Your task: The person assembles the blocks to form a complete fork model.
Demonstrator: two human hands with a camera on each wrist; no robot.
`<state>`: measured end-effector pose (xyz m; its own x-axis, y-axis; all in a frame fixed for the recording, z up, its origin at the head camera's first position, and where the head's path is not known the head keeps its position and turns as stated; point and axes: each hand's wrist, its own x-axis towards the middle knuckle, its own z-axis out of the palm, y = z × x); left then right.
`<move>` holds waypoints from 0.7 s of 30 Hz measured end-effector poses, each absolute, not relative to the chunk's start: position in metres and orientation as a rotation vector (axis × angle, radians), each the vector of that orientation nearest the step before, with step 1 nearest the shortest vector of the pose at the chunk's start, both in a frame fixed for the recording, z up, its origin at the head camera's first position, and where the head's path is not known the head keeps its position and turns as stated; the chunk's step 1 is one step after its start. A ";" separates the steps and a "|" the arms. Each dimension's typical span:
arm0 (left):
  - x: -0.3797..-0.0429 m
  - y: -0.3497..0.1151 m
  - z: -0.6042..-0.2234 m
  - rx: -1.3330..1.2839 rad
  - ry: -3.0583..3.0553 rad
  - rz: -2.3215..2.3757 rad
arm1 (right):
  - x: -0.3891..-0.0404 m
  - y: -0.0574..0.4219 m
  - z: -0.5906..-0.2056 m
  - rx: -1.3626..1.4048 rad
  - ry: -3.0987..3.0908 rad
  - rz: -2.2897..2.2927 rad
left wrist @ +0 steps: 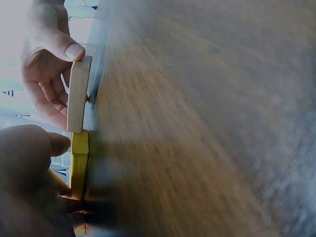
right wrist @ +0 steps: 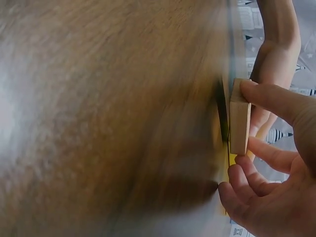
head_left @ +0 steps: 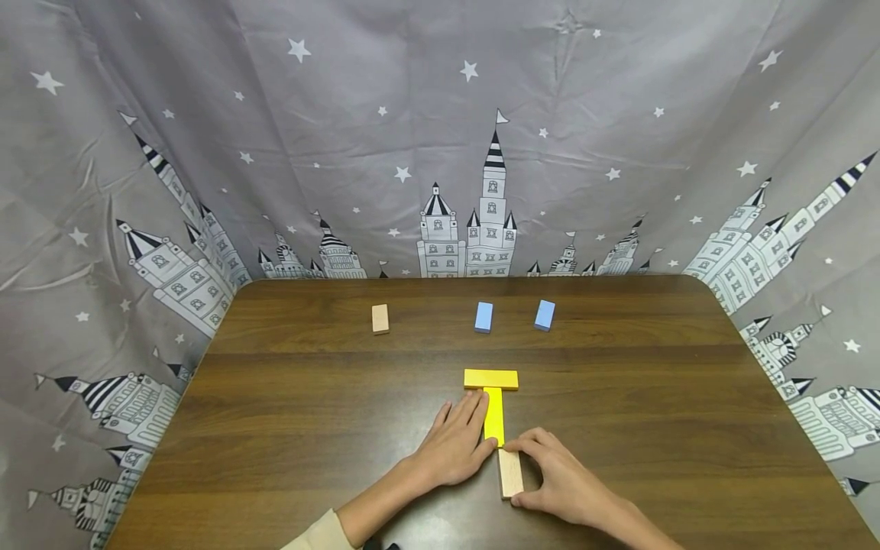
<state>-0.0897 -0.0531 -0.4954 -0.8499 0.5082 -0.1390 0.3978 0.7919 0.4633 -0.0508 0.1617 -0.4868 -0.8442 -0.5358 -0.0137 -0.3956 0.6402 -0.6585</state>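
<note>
Though it gapes, right grip point(head_left: 567, 480) pinches woodblock point(head_left: 510, 475)

Pale wooden block point(head_left: 511, 475), pinched in right hand point(head_left: 567, 481), at near end of flat yellow block point(head_left: 494, 416).

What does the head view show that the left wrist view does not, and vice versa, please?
Only the head view shows two blue blocks and the far plain block. Only the left wrist view shows the palm side of the right grip. Both share the left grip, the nearer yellow block and the near plain block in the right grip.
</note>
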 end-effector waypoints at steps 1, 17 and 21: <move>-0.090 -0.053 -0.495 0.702 2.725 0.621 | -0.051 0.161 -0.487 -0.756 2.658 -0.989; -0.089 -0.052 -0.495 0.695 2.730 0.629 | -0.052 0.150 -0.486 -0.661 2.662 -1.009; -0.089 -0.052 -0.495 0.694 2.730 0.629 | -0.052 0.148 -0.487 -0.650 2.667 -1.005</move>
